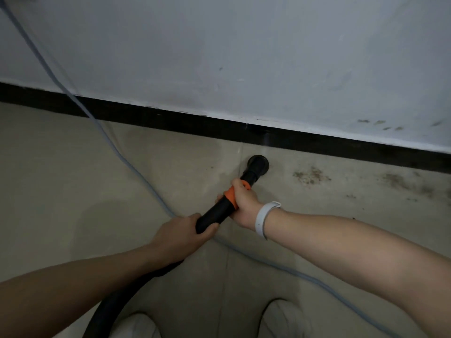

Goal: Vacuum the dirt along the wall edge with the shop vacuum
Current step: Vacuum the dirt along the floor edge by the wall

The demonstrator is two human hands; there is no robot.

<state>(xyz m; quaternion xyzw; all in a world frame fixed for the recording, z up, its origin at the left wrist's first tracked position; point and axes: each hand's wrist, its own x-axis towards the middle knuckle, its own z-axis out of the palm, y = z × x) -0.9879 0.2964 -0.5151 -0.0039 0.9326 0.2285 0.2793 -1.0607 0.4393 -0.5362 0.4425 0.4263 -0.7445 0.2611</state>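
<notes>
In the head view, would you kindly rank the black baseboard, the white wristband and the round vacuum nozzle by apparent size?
1. black baseboard, spanning the frame
2. white wristband
3. round vacuum nozzle
The last two look close; the wristband is nearer the camera, so their order is unsure.

A pale wall fills the upper half, painted a flat grey-white and marked with faint scuffs, a small dark speck and a few greenish-brown smudges low at the far right. Along its foot runs a black skirting, sloping down to the right across the view, with a rough, uneven paint line where wall meets skirting. Below it lies a beige floor of smooth large tiles; a thin joint runs out from the skirting. A grey cord trails from the top left corner down across the wall and floor. The light is dim and even, with soft shadows low in the view.
</notes>
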